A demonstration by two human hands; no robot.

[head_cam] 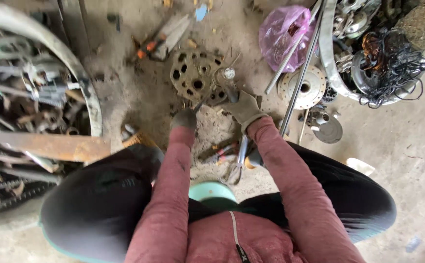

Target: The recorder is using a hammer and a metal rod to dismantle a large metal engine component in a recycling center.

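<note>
A pink plastic bag (284,36) lies at one o'clock; your right hand (244,108) clamps the tool (228,83) beside the perforated disc (193,73), left hand's (183,119) grip unclear.

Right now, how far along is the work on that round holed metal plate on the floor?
Done: nothing visibly finished. In hand: right hand grips a tool against the plate; left hand rests beside it. Left: hand tools lie unused between the knees; what remains can't be told.
</note>
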